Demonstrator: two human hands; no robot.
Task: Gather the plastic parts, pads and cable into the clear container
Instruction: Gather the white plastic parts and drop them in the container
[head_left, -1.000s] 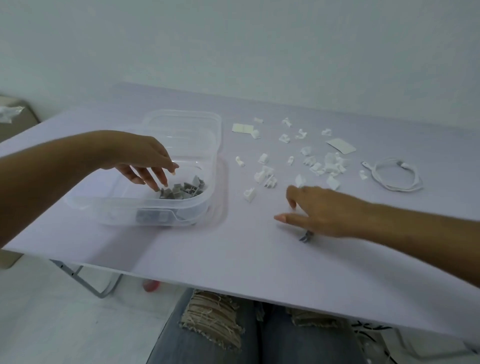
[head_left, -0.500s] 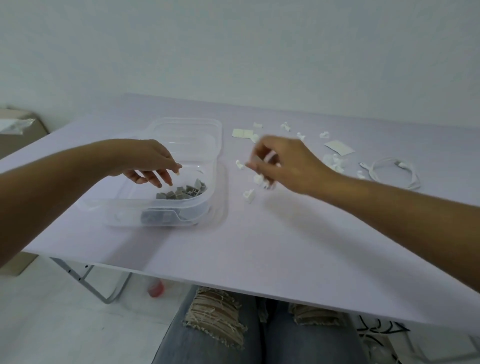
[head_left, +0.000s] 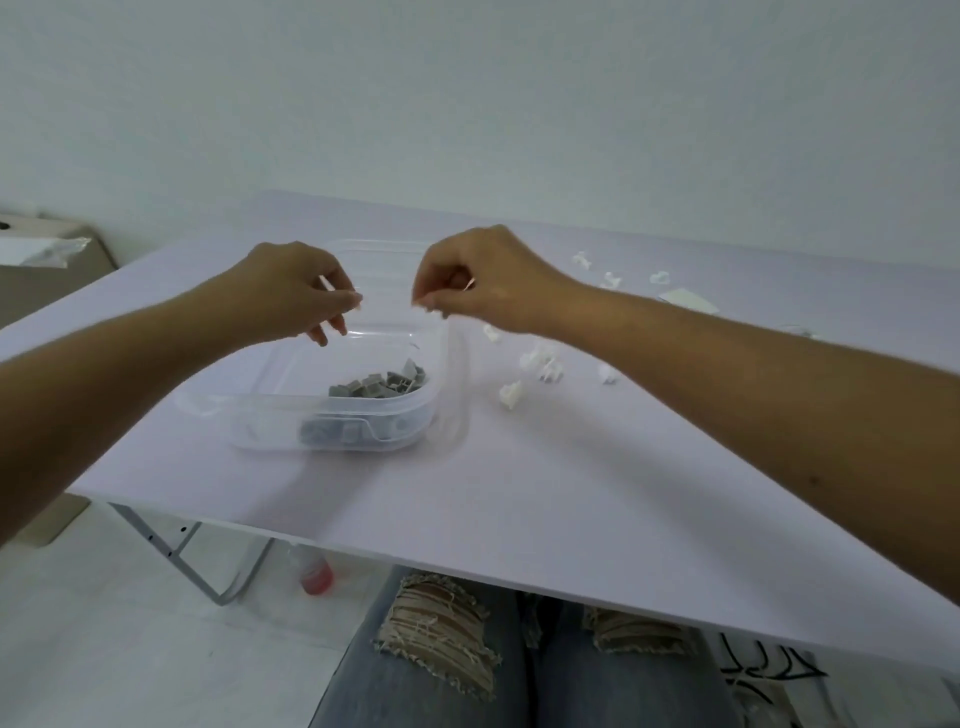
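Note:
The clear container (head_left: 249, 415) stands on the white table (head_left: 545, 493), left of centre, with several grey plastic parts (head_left: 379, 387) in its right corner. My left hand (head_left: 291, 291) hovers over its far left side, fingers loosely curled and apart, holding nothing. My right hand (head_left: 483, 280) is over the container's far right rim, fingertips pinched on a small plastic part that is mostly hidden. White plastic parts (head_left: 543, 361) lie scattered to the right of the container. A white pad (head_left: 688, 300) lies farther right. The cable (head_left: 797, 330) barely shows behind my right forearm.
More white parts (head_left: 582, 259) lie near the table's far edge. Under the table are a metal leg (head_left: 182, 551), a small red-capped bottle (head_left: 311, 571) on the floor and my knees in ripped jeans (head_left: 431, 634). A beige box (head_left: 47, 280) stands at the left.
My right hand rose from the table front and moved left, from the white parts to above the container's right rim. My left hand lifted slightly over the container.

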